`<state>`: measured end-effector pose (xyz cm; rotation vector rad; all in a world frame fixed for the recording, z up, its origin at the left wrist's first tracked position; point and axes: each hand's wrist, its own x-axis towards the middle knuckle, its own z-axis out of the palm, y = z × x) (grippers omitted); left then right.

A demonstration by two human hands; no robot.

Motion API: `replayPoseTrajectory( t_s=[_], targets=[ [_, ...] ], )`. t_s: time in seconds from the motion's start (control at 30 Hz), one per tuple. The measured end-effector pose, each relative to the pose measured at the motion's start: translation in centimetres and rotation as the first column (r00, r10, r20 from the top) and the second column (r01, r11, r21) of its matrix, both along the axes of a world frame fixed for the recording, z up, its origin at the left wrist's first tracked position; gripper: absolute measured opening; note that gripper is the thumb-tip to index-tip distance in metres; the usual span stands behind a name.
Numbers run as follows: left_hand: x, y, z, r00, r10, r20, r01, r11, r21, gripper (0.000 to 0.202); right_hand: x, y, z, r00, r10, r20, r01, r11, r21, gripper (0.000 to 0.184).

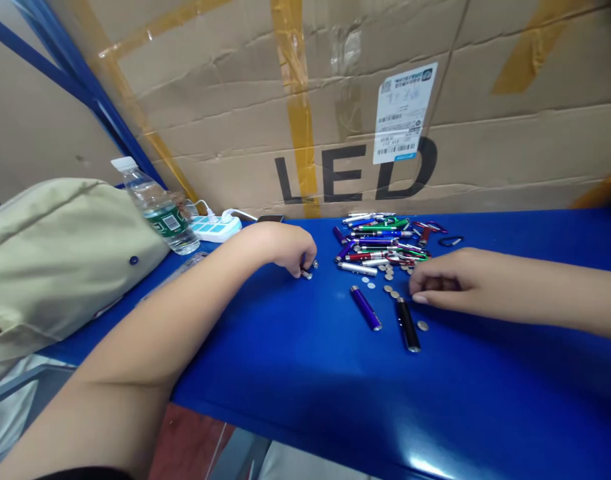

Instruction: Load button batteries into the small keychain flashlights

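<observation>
My left hand [294, 252] is low over the blue table, its thumb and fingers pinched on a small silver metal piece [306, 274]. Another small silver piece [315, 265] lies just beside the fingertips. On the other side, my right hand [438, 281] is curled, thumb close to the fingers; whatever they may hold is hidden. Round button cells [391, 291] lie near its fingertips, with one more button cell [423, 326] below. A black penlight [408, 325] and a purple penlight [366, 308] lie apart in front of the pile of coloured penlights [373, 241].
A large cardboard box [225, 120] stands behind the table [295, 360]. Carabiners [451, 241] lie right of the pile. At the left are a water bottle [158, 210], a power strip [216, 228], a dark flat object [270, 218] and a light green bag [70, 253].
</observation>
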<state>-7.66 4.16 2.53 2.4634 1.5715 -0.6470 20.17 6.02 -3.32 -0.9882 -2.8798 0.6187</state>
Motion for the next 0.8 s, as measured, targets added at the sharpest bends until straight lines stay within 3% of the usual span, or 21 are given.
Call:
replayPoseTrajectory(
  t_s=[0.1, 0.4, 0.63, 0.73, 0.8],
  targets=[
    [0.8, -0.2, -0.5, 0.994, -0.056, 0.090, 0.055, 0.998, 0.008, 0.016, -0.9, -0.6, 0.3, 0.999, -0.045, -0.012, 0.045, 0.999, -0.001, 0.026],
    [3.0, -1.2, -0.9, 0.965, -0.154, 0.213, 0.150, 0.988, 0.035, 0.011, -1.5, -1.4, 0.4, 1.000, 0.019, -0.016, -0.019, 1.000, -0.009, 0.026],
    [5.4, -1.6, -3.2, 0.932, -0.227, 0.282, 0.160, 0.957, 0.242, 0.010, -1.5, -1.5, 0.8, 1.000, -0.010, 0.010, 0.010, 1.000, 0.015, 0.026],
    [5.6, -1.8, -3.3, 0.931, -0.243, 0.271, 0.165, 0.945, 0.281, 0.010, -1.2, -1.3, 0.9, 1.000, -0.003, -0.007, 0.003, 1.000, 0.031, 0.021],
    [5.4, -2.1, -2.7, 0.921, -0.309, 0.239, 0.241, 0.931, 0.273, 0.012, -0.9, -1.2, 1.1, 1.000, 0.008, -0.018, -0.008, 0.999, 0.036, 0.017]
  ],
)
